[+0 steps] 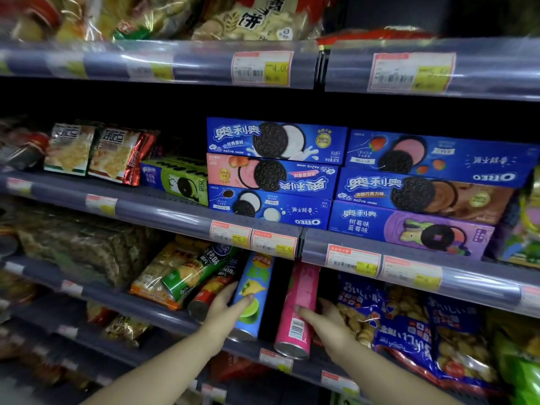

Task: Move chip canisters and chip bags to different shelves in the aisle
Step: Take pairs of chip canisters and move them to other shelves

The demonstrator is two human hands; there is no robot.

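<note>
A blue chip canister [253, 290] with a lime picture stands on the third shelf [163, 314], leaning slightly. My left hand [225, 305] wraps its left side, thumb across the front. To its right a pink chip canister [299, 308] tilts with its metal base over the shelf lip. My right hand [327, 320] grips its lower right side. Left of my left hand lie a green canister [193, 271] and a red canister [209, 296] on their sides, on top of an orange-edged bag [152, 280].
Stacked Oreo boxes [271, 173] fill the shelf above. Blue snack bags [406, 325] crowd the space right of the pink canister. Chip bags [96, 152] stand at the upper left. A dark gap separates the two held canisters. Price-tag rails [254, 239] front each shelf.
</note>
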